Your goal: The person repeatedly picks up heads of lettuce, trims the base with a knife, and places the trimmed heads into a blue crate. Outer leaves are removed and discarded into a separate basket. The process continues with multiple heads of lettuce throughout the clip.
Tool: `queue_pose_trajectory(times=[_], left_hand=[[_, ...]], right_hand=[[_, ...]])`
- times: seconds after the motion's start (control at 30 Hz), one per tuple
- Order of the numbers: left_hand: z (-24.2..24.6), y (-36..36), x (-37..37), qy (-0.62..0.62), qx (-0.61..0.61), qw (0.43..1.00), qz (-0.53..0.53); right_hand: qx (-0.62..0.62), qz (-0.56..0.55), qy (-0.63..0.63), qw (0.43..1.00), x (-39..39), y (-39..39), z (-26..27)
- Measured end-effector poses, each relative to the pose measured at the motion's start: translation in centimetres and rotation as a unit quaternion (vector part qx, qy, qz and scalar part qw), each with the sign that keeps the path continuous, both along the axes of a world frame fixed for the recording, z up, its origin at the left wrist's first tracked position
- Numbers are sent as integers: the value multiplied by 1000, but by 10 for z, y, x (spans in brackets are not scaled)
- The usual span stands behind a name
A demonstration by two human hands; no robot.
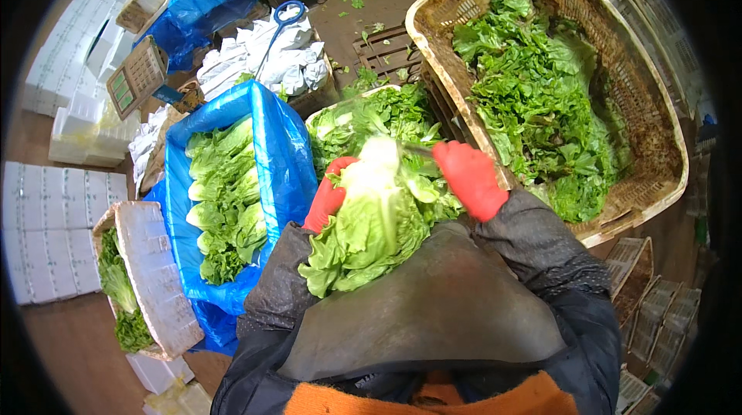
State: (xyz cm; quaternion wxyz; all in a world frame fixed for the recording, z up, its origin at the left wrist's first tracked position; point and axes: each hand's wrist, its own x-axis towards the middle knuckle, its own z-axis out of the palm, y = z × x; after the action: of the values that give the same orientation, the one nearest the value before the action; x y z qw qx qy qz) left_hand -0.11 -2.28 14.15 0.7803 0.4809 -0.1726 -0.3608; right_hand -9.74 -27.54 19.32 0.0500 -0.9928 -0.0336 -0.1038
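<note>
A head of leafy lettuce [377,212] lies against my apron, its pale stem end pointing away from me. My left hand [330,197], in a red glove, grips the lettuce from its left side. In my red-gloved right hand [468,178] is a knife [417,150], its blurred blade reaching to the stem end. Just beyond, a crate holds loose lettuce leaves [400,105], partly hidden by the head. To the left, a box lined with blue plastic [284,177] contains a row of lettuce heads [226,200].
A large dirty plastic basket [655,125] of lettuce leaves stands at right. White bags [278,50] fill a crate beyond the blue-lined box, near a scale [136,76]. A foam box [153,276] with lettuce sits at left. White boxes [58,229] are stacked farther left.
</note>
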Motion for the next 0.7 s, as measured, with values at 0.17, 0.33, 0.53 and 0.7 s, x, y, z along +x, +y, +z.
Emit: queue_pose_trajectory(times=[0.17, 0.33, 0.53, 0.7], left_hand=[[21, -7, 7, 1, 5, 995, 103], [-2, -2, 19, -17, -22, 997, 74], [43, -13, 9, -139, 85, 985, -55], [120, -28, -2, -423, 307, 847, -100]], right_hand=[[645, -72, 129, 750, 7, 24, 34], [584, -117, 164, 786, 30, -8, 34], [546, 16, 30, 837, 44, -18, -15], [814, 115, 270, 501, 28, 11, -27]])
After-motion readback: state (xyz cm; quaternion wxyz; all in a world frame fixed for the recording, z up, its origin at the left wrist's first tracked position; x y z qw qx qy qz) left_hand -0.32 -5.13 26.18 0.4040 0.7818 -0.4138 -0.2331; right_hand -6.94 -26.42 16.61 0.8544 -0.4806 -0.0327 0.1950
